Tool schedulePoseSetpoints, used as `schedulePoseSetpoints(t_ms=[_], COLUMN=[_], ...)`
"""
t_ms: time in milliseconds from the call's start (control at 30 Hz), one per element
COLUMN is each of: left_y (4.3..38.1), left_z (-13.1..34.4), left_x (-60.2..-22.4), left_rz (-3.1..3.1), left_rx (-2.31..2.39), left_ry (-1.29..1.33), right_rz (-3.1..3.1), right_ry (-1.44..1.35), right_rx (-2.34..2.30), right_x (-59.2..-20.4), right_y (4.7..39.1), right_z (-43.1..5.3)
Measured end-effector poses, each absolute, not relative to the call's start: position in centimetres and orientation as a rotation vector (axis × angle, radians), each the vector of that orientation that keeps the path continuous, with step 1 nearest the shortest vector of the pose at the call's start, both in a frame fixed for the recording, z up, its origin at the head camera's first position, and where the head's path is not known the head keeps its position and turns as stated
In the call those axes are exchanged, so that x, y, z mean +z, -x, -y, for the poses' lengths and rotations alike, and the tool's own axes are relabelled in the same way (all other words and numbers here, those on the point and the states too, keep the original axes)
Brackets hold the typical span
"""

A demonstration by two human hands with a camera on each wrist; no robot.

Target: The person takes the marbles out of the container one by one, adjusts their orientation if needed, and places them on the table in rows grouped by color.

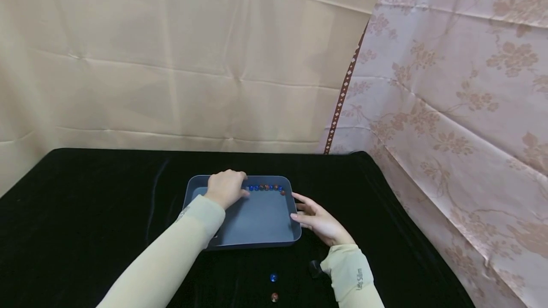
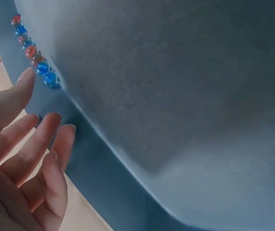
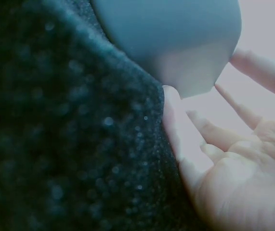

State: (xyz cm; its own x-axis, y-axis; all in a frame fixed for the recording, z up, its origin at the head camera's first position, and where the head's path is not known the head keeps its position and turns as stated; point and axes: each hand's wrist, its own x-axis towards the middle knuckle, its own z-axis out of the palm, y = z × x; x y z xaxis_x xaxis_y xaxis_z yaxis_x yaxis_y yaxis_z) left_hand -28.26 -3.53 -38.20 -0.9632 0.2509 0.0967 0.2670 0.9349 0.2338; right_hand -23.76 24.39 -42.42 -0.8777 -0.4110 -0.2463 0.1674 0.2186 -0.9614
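A shallow blue-grey tray (image 1: 261, 217) lies on the black cloth. Along its far inner wall runs a row of blue and orange-red glass marbles (image 1: 267, 187), the last at the right corner. My left hand (image 1: 225, 187) reaches over the far rim, left of the row. In the left wrist view its fingers (image 2: 45, 139) are loosely bent with nothing between them, and the thumb (image 2: 24, 89) is close beside the marbles. At the right side, my right hand (image 1: 318, 222) touches the tray wall with spread fingertips. In the right wrist view those fingers (image 3: 180, 130) meet a tray corner.
Two loose marbles, one blue (image 1: 273, 277) and one orange-brown (image 1: 274, 297), lie on the black cloth (image 1: 107, 213) in front of the tray. A small black object (image 1: 315, 269) is at the right wrist. Cream (image 1: 171, 61) and floral (image 1: 449, 84) curtains hang behind and to the right.
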Motion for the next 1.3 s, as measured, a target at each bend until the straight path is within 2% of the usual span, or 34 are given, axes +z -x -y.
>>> schedulePoseSetpoints(t_ms=[567, 1300], left_y=[28.8, 29.0], left_z=[2.7, 2.2], left_x=[-39.3, -39.9], left_rz=[3.047, 3.086], left_rx=[-0.700, -0.611], left_ry=[0.298, 0.343], right_rz=[-2.070, -2.060], right_ry=[0.215, 0.207], right_rx=[-1.695, -1.699], right_x=[-42.4, -42.4], right_y=[23.8, 23.7], right_z=[-24.4, -24.2])
